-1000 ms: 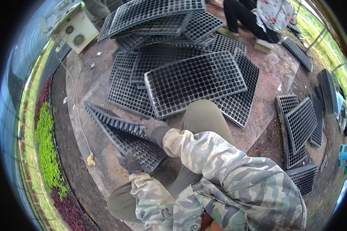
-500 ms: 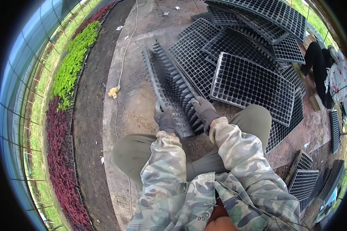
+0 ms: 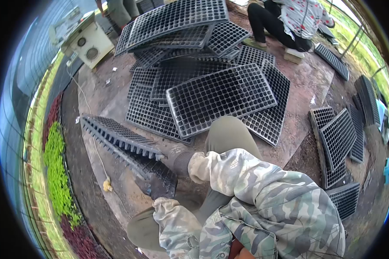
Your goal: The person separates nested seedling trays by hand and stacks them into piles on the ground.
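Two black plastic seedling trays are held over the ground in front of my legs, partly apart like an open book. My right hand (image 3: 177, 156), in a dark grey knitted glove, is closed on the near end of the upper seedling tray (image 3: 119, 133). Below it, my left hand (image 3: 157, 186), gloved the same way, grips the near end of the lower seedling tray (image 3: 143, 164). Rows of cell bottoms show along the upper tray. The fingertips of both hands are partly hidden by the trays.
A heap of black seedling trays (image 3: 220, 97) lies ahead, beyond my knees. More trays (image 3: 339, 134) lean at the right. A person (image 3: 285, 21) sits at the back right; another stands behind the heap. A white boxy machine (image 3: 88, 43) stands back left, and a cord (image 3: 93, 144) crosses the ground.
The view has swung right, so the heap appears further left. The two held trays have tipped from nearly upright to a lower slant pointing left. Both hands keep their grip.
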The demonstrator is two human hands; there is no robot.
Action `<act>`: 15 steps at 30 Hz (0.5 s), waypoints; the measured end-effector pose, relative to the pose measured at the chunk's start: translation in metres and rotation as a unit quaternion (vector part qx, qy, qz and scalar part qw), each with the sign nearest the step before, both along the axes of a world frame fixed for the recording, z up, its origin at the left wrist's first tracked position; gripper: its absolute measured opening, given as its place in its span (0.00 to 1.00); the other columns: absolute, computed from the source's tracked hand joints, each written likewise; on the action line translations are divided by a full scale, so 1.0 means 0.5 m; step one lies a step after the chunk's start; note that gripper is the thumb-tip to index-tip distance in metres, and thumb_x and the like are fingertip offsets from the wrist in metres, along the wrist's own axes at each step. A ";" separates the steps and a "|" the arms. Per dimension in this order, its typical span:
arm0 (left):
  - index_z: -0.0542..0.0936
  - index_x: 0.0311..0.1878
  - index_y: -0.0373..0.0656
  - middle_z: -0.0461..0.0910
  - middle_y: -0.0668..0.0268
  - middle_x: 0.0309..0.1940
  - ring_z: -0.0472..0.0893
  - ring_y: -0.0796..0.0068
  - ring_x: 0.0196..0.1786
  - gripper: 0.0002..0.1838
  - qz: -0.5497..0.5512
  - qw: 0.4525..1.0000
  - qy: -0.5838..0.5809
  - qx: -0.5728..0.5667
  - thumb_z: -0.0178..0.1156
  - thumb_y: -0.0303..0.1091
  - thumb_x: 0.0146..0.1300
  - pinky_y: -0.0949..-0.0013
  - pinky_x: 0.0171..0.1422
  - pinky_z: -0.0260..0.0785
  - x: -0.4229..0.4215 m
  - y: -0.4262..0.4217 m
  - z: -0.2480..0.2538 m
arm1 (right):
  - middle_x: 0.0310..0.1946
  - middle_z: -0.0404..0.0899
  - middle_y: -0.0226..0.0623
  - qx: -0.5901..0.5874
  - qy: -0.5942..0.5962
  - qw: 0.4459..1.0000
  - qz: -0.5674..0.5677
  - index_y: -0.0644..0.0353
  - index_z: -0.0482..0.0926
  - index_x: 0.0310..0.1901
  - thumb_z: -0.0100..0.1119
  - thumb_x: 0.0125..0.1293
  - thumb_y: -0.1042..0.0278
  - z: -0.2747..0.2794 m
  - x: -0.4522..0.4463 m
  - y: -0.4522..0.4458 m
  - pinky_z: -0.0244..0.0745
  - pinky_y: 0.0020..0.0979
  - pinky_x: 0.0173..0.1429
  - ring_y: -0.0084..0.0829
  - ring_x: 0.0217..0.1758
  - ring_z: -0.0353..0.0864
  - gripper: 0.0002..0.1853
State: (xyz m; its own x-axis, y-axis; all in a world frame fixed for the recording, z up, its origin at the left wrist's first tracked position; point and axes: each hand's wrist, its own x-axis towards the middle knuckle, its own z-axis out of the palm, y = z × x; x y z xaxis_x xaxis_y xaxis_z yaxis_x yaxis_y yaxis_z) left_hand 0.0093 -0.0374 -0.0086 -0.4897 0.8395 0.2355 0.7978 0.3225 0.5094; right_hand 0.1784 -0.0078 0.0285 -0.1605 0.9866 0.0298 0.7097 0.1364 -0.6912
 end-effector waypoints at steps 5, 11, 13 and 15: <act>0.67 0.61 0.28 0.77 0.46 0.51 0.79 0.50 0.50 0.29 -0.006 0.855 -0.518 0.002 0.52 0.40 0.61 0.57 0.55 0.74 -0.149 0.035 -0.056 | 0.42 0.80 0.41 0.006 -0.063 0.998 0.012 0.49 0.69 0.59 0.45 0.70 0.55 0.173 0.071 0.053 0.74 0.42 0.54 0.39 0.47 0.81 0.19; 0.69 0.59 0.28 0.79 0.47 0.45 0.81 0.52 0.43 0.28 -0.034 0.760 -0.649 0.033 0.44 0.43 0.65 0.56 0.45 0.77 -0.128 0.077 -0.045 | 0.38 0.82 0.36 0.061 0.098 0.993 -0.022 0.51 0.75 0.51 0.48 0.70 0.51 0.323 0.211 0.107 0.73 0.41 0.51 0.40 0.43 0.82 0.17; 0.69 0.59 0.29 0.79 0.48 0.46 0.81 0.53 0.43 0.28 -0.053 0.754 -0.653 0.036 0.44 0.43 0.65 0.56 0.45 0.77 -0.109 0.090 -0.031 | 0.33 0.81 0.30 0.113 0.140 0.983 -0.039 0.51 0.76 0.54 0.51 0.70 0.51 0.354 0.251 0.108 0.74 0.34 0.44 0.30 0.35 0.81 0.18; 0.69 0.59 0.29 0.79 0.48 0.46 0.81 0.53 0.43 0.28 -0.072 0.751 -0.655 0.038 0.44 0.44 0.64 0.55 0.45 0.77 -0.094 0.105 -0.012 | 0.32 0.80 0.26 0.082 0.225 0.971 -0.024 0.51 0.77 0.55 0.52 0.70 0.51 0.395 0.292 0.094 0.74 0.30 0.42 0.23 0.32 0.78 0.19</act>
